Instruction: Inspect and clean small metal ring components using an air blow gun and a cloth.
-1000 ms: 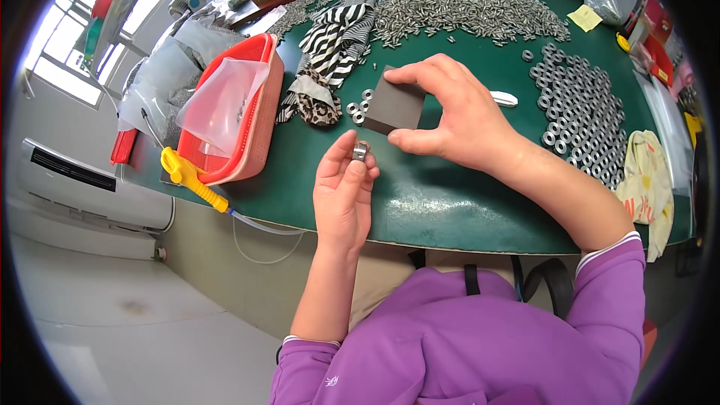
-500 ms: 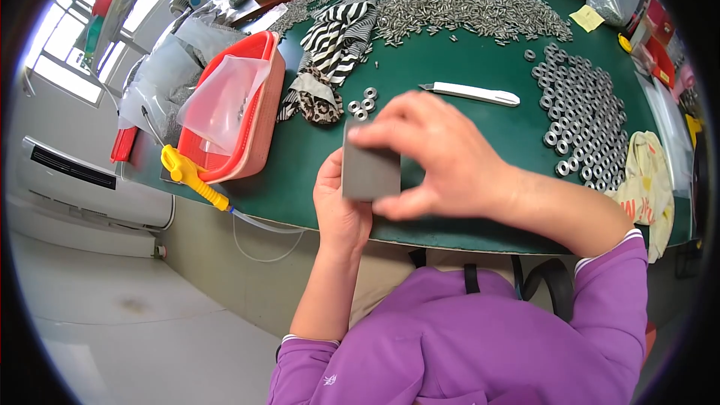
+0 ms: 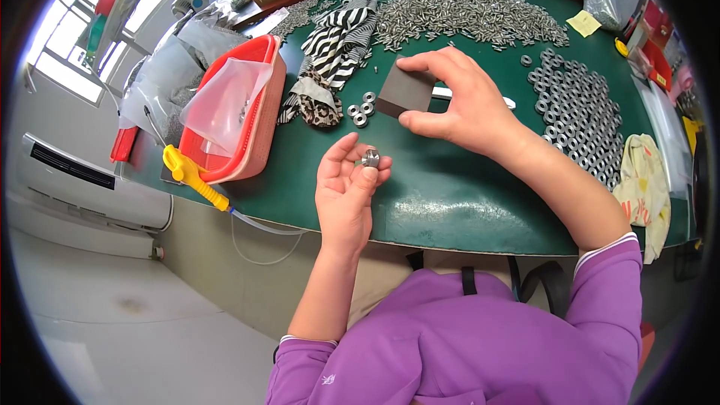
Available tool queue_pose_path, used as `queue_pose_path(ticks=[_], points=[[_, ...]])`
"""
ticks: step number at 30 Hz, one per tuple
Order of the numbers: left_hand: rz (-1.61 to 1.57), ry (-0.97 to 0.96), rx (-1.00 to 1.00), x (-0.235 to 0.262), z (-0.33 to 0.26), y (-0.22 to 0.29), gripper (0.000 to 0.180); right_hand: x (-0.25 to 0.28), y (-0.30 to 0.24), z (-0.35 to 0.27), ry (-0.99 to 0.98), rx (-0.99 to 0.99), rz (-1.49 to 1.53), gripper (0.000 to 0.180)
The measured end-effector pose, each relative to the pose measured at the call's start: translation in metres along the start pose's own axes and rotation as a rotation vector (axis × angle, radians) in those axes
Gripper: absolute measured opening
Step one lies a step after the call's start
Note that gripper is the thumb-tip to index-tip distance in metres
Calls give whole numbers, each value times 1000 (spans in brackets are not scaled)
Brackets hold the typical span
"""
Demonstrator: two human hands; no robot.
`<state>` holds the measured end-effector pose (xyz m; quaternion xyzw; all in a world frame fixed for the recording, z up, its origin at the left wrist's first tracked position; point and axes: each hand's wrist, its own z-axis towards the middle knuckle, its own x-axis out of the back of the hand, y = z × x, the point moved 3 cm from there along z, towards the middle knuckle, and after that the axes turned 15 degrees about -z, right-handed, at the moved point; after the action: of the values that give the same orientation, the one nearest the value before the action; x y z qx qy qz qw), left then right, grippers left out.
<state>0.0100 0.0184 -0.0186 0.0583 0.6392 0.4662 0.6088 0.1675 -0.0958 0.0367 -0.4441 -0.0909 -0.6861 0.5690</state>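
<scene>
Between the thumb and fingers of my left hand (image 3: 346,191) is a small shiny metal ring (image 3: 370,157). My right hand (image 3: 469,101) grips a dark grey rectangular block (image 3: 405,91) by its opposite edges, up and to the right of the left hand. The block and the ring are apart. Just left of the block, a small group of metal rings (image 3: 361,111) lies on the green table (image 3: 450,210). Partly hidden behind my right hand is a white utility knife (image 3: 442,93); only bits of its handle show.
Many metal rings (image 3: 577,112) cover the right side, near a cream cloth (image 3: 643,195). A heap of small metal pins (image 3: 469,15) spreads along the back. Striped cloth (image 3: 337,37), a red basket (image 3: 259,127) and a yellow air gun (image 3: 187,169) stand at the left.
My right hand has moved the block up and away from my left hand, tilting it. The ring in my left fingers has come into sight.
</scene>
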Motion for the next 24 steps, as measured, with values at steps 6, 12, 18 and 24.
queue_pose_path(ticks=[6,12,18,24], points=[[158,-2,-66,-2,-3,-6,32,7,-14,2,-116,126,73,54],[178,27,-171,4,-1,-3,28,9,-27,-2,-133,201,-34,56],[270,72,-151,3,-3,1,27,9,-25,0,-70,162,40,54],[-6,46,-46,0,-3,5,24,-2,-23,0,-444,-275,1083,72]])
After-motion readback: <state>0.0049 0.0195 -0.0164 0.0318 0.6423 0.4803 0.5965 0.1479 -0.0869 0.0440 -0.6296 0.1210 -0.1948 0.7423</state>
